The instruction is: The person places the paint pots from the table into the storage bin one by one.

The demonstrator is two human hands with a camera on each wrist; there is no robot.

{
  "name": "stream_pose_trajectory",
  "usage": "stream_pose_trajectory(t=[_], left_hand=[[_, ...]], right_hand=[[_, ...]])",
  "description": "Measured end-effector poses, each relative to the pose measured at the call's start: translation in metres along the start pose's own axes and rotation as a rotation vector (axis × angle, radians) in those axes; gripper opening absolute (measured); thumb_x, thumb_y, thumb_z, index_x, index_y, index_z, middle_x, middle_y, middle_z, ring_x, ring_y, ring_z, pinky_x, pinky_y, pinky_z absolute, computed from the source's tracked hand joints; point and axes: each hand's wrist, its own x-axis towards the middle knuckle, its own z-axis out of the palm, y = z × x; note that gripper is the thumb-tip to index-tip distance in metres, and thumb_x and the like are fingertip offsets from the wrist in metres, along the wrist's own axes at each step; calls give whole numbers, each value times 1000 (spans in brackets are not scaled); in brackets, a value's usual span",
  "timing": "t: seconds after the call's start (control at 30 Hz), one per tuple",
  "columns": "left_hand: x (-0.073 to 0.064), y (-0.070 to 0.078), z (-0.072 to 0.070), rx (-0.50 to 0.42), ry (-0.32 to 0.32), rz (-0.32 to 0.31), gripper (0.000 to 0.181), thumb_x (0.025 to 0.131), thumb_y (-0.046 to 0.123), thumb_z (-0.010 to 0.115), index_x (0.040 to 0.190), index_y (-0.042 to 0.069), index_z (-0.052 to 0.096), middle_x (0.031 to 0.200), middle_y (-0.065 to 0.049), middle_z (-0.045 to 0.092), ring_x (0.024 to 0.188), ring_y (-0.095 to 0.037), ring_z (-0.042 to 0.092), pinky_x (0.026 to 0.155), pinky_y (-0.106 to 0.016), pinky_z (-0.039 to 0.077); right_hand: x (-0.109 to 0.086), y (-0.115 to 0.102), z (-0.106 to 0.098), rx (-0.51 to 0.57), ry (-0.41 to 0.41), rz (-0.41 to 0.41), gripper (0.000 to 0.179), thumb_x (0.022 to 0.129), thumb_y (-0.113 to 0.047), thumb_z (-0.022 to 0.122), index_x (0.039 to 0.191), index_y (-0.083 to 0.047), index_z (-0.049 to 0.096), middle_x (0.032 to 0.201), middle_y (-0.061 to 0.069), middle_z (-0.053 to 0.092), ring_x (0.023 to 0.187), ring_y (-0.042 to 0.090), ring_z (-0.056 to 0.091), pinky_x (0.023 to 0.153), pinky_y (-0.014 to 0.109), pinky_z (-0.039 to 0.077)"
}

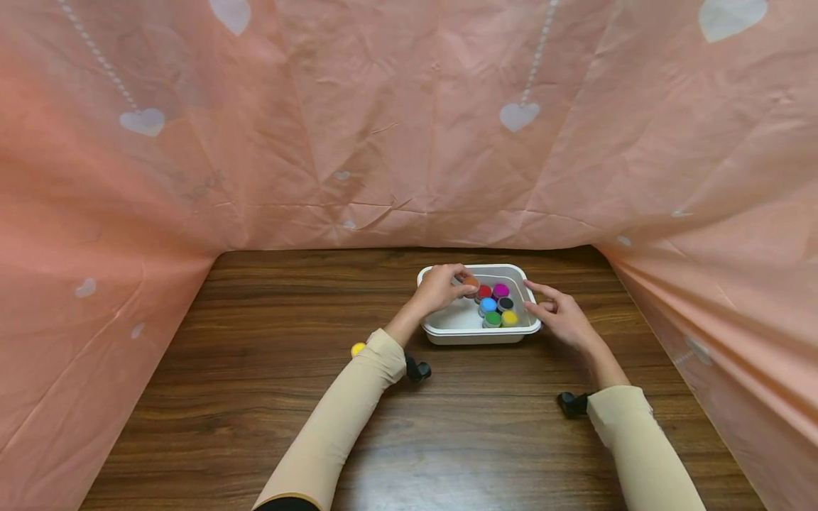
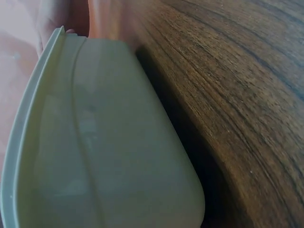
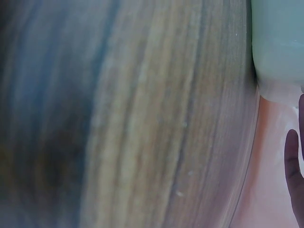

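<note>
My left hand reaches over the left side of a white plastic tray and pinches a small pot with an orange-brown lid between thumb and fingers. Inside the tray, to the right of that pot, several similar little pots stand close together: red, magenta, light blue, black, green and yellow. At the tray's right rim is my right hand, fingers loosely extended with the tips right at the edge. The left wrist view mostly shows the tray's outer wall.
Another yellow-lidded pot sits on the wooden table, partly hidden behind my left sleeve. A pink curtain with white hearts encloses the back and both sides. Black wrist cameras jut out from both sleeves.
</note>
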Motion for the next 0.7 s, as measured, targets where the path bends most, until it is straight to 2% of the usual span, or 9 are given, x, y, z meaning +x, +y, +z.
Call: stream_pose_trajectory(t=[0.2, 0.53, 0.7], left_hand=[[6, -1, 6, 20, -20, -49, 33, 97, 31, 75, 122, 9, 74, 112, -6, 78, 108, -22, 71, 94, -33, 53], [11, -2, 13, 54, -21, -128, 31, 97, 30, 75, 120, 9, 75, 110, -5, 77, 102, -17, 71, 87, -28, 54], [14, -3, 18, 78, -28, -142, 29, 97, 30, 75, 116, 9, 76, 109, -4, 78, 101, -16, 71, 88, -26, 54]], right_hand=[[-1, -3, 0, -7, 1, -5, 59, 105, -19, 63, 158, -6, 40, 89, 27, 74, 67, 7, 61, 60, 29, 55], [0, -1, 1, -31, 5, -15, 60, 105, -21, 63, 159, -6, 40, 97, 30, 75, 70, 5, 62, 62, 26, 54], [-1, -1, 1, -34, 11, -13, 60, 105, -20, 63, 158, -6, 40, 95, 28, 75, 69, 6, 61, 59, 26, 53]])
